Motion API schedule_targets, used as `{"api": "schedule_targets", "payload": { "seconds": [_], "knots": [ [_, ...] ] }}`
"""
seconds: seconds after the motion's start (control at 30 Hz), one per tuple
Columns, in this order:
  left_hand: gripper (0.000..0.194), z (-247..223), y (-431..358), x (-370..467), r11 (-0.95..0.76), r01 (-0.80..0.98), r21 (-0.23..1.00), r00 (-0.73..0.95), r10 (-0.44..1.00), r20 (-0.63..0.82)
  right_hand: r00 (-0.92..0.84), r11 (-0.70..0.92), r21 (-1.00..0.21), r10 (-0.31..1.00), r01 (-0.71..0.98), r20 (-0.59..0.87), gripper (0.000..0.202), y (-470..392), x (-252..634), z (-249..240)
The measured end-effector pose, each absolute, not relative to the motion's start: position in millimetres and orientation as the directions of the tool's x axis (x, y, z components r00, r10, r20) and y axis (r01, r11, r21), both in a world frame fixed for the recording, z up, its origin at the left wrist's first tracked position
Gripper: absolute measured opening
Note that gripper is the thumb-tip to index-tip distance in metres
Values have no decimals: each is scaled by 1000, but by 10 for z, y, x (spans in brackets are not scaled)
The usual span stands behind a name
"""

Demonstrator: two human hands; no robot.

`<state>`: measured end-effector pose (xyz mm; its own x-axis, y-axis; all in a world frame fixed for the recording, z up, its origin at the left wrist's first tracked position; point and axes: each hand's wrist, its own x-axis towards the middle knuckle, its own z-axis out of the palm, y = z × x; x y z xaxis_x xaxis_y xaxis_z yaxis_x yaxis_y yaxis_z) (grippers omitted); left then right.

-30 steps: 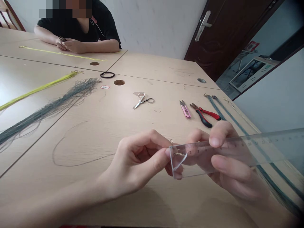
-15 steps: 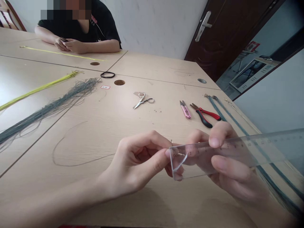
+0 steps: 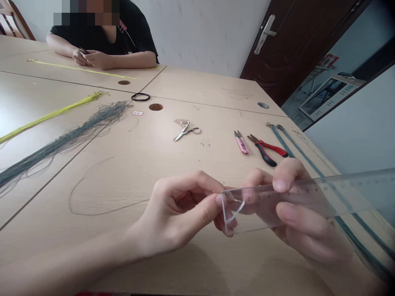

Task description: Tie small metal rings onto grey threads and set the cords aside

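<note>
My right hand (image 3: 304,205) grips a clear plastic ruler (image 3: 335,191), thumb in front and index finger over its upper edge. My left hand (image 3: 185,209) is closed in a pinch at the ruler's zero end, its thumb tip touching that corner. From the left hand a thin grey cord (image 3: 92,214) curves out over the table. Just above the pinch a tiny metal end (image 3: 224,184) sticks up; the rest of it is hidden by the fingers. A whitish streak shows at the ruler's zero end.
Small scissors (image 3: 185,130), pink thread snips (image 3: 241,143) and red-black pliers (image 3: 267,150) lie beyond my hands. Grey-green cord bundles (image 3: 61,148) lie left and right, with yellow cords (image 3: 55,113) at left. A person (image 3: 105,45) sits across the table.
Both hands and the ruler keep almost the same pose. The whole view has shifted very slightly; nothing has been let go or taken hold of.
</note>
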<state>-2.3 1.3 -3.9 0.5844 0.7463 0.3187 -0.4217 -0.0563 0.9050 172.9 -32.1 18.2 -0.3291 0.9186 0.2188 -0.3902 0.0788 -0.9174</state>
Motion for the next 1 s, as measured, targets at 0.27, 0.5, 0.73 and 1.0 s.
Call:
{"api": "schedule_targets", "payload": {
  "seconds": [0.27,0.5,0.73,1.0],
  "knots": [
    [11,-49,0,-37,-63,-397,916,578,758,302,-344,64,-915,914,-398,214,12,-337,1755,170],
    [11,-52,7,-35,-66,-394,917,577,758,303,-341,69,-917,915,-392,215,11,-328,1777,149],
    [10,-47,3,-39,-46,-392,919,585,758,287,-343,71,-922,915,-381,212,9,-324,1778,152],
    [10,-51,1,-40,-38,-399,916,588,756,287,-353,79,-915,907,-396,231,10,-327,1794,132]
  ]
}}
